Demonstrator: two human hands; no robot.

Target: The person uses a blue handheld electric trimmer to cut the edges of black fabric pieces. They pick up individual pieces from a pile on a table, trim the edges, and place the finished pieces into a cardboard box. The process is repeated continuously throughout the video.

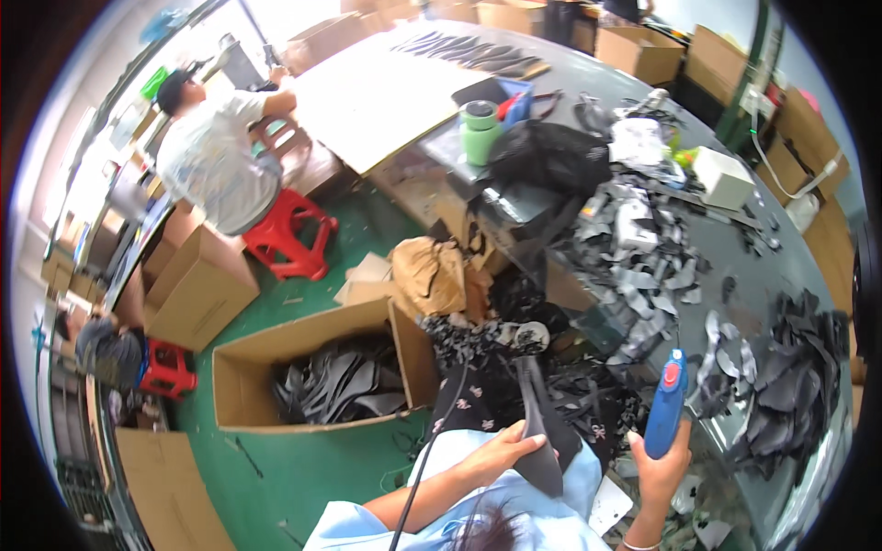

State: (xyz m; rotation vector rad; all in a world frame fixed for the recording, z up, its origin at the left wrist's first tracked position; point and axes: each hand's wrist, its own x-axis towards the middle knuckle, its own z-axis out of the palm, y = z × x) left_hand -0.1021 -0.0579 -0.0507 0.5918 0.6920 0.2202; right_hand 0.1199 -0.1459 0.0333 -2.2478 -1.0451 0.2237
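Note:
My left hand (503,454) is closed on a dark grey, curved sheet piece (540,462), held over my lap with its long narrow end pointing away from me. My right hand (660,470) is wrapped round a blue handheld tool (665,406) with a red button and a thin tip pointing up and away. The tool is to the right of the piece and apart from it. A pile of dark grey cut pieces (790,390) lies on the table right of the tool. Grey scraps (643,275) are heaped on the table beyond it.
Left of me, a cardboard box (241,390) holds grey pieces (344,381). A brown paper bag (428,275) stands behind it. On the table are a green bottle (480,133), a black bag (547,161) and a white box (723,177). A co-worker (216,156) sits on a red stool (287,234).

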